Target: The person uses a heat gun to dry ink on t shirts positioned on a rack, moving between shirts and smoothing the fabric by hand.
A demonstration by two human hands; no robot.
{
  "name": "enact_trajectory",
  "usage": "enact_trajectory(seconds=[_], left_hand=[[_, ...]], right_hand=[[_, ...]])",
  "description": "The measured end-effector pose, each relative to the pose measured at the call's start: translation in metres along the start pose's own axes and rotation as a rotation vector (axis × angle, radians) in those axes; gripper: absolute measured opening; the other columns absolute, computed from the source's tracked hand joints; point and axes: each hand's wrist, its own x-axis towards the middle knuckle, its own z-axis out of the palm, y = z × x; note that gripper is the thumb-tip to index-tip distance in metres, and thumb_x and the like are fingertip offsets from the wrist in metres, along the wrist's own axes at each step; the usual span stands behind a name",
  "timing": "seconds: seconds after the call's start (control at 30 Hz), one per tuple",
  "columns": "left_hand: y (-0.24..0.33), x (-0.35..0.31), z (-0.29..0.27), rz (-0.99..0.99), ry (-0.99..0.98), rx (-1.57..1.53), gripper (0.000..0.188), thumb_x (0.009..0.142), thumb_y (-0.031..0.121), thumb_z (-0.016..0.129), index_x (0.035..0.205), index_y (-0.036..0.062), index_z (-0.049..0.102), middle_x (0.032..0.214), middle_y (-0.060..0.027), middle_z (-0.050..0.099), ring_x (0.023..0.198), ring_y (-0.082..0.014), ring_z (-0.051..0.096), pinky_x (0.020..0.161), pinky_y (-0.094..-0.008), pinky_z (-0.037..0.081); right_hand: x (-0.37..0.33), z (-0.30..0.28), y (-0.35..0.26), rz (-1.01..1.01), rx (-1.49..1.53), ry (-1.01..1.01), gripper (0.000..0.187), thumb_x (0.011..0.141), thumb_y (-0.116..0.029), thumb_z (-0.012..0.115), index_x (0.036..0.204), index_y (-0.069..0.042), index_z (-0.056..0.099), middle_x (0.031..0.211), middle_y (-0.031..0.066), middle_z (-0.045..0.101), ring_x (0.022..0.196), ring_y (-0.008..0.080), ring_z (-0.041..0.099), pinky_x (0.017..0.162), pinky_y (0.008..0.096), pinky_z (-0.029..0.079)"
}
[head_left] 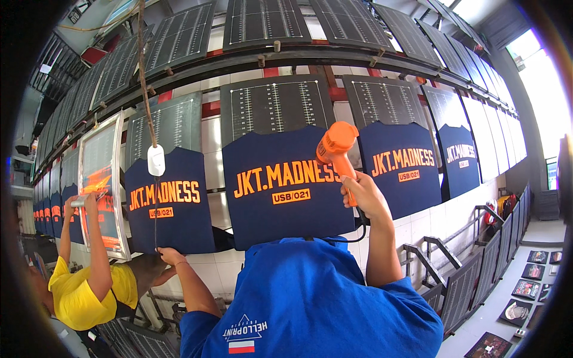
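Note:
My right hand (368, 197) is wrapped round the handle of an orange hair dryer (339, 143), held above a navy T-shirt (286, 215) with orange print. The dryer covers the end of the print, and its black cord drops from the handle. Low on the left, my left hand (172, 256) has its fingers closed on a thin dark cord (156, 224). That cord hangs from a white power socket (156, 161) in front of another printed navy T-shirt (200, 230). The hand is by this shirt's lower edge.
At left, a co-worker in a yellow shirt (83, 298) holds a squeegee (79, 203) at a framed printing screen (122, 238). Dark printing boards (274, 107) run in long rows, several bearing navy shirts. A brown cable (143, 77) hangs down. Black racks (459, 280) stand at lower right.

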Motion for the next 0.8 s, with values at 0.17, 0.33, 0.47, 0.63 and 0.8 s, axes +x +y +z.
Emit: enact_trajectory(seconds=[0.17,0.33,0.47,0.63,0.8], left_hand=[[-0.007,0.016,0.001,-0.035,0.009,-0.021,0.076,0.103,0.052,0.031,0.138,-0.0142,0.045,0.142,-0.0269,0.05,0.127,-0.041,0.053,0.107,-0.0451,0.042],[-0.008,0.014,0.004,-0.017,-0.008,-0.055,0.077,0.103,0.053,0.031,0.138,-0.0143,0.045,0.142,-0.0276,0.05,0.127,-0.0414,0.053,0.107,-0.0457,0.042],[-0.004,0.005,0.007,0.015,0.091,-0.097,0.073,0.103,0.051,0.039,0.127,-0.0158,0.054,0.133,-0.0303,0.056,0.116,-0.0423,0.06,0.098,-0.0449,0.049],[-0.001,0.0,0.005,-0.008,0.076,-0.141,0.072,0.102,0.052,0.04,0.129,-0.0131,0.055,0.133,-0.0298,0.056,0.116,-0.0421,0.06,0.097,-0.0446,0.049],[0.003,-0.008,0.004,-0.005,0.062,-0.085,0.074,0.102,0.053,0.036,0.132,-0.0131,0.051,0.137,-0.029,0.053,0.12,-0.0413,0.057,0.101,-0.0449,0.047]], right_hand=[[0.005,0.0,-0.003,-0.009,0.002,-0.044,0.028,0.096,-0.026,0.059,0.103,0.001,0.058,0.076,0.0033,0.058,0.056,0.0088,0.057,0.05,0.0242,0.05],[0.002,0.0,-0.006,-0.007,-0.014,-0.06,0.026,0.096,-0.025,0.059,0.101,0.001,0.058,0.075,0.0038,0.058,0.055,0.0089,0.057,0.049,0.0242,0.049],[-0.007,0.001,-0.004,0.005,-0.048,-0.042,0.026,0.096,-0.025,0.059,0.102,0.001,0.058,0.075,0.004,0.058,0.054,0.0086,0.057,0.049,0.0242,0.049],[-0.019,-0.004,0.003,0.029,-0.06,-0.042,0.026,0.096,-0.026,0.06,0.101,0.0,0.06,0.076,0.0019,0.058,0.057,0.0074,0.057,0.051,0.023,0.05],[-0.025,-0.008,0.005,0.066,-0.052,-0.067,0.026,0.096,-0.025,0.06,0.099,0.0,0.059,0.075,0.0017,0.058,0.056,0.0072,0.057,0.05,0.0228,0.05]])
